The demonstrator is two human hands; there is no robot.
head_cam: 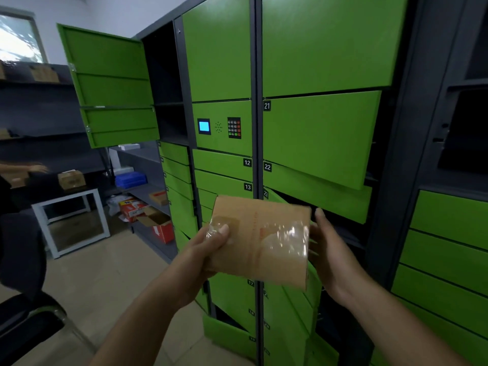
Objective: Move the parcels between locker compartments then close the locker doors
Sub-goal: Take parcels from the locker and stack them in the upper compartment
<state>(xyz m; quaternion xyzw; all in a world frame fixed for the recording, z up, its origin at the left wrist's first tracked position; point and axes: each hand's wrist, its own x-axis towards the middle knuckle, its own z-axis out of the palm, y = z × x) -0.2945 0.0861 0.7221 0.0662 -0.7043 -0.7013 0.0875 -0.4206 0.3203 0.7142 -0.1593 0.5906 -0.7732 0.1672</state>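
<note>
A flat brown cardboard parcel (260, 240) with shiny clear tape is held in front of the green parcel locker (322, 128). My left hand (211, 241) grips its left edge, thumb on top. My right hand (327, 249) rests against its right edge with the fingers extended. Behind the parcel, the door of compartment 23 (324, 204) stands ajar, and a dark opening shows under it. Doors 21 and 22 (317, 165) also hang slightly open. Lower doors near my wrists are swung out too.
Several green doors (111, 85) at the upper left are swung wide open. A keypad and small blue screen (219, 127) sit on the centre column. Shelves with boxes, a white table frame (71, 223) and another person's arm (23, 169) lie to the left.
</note>
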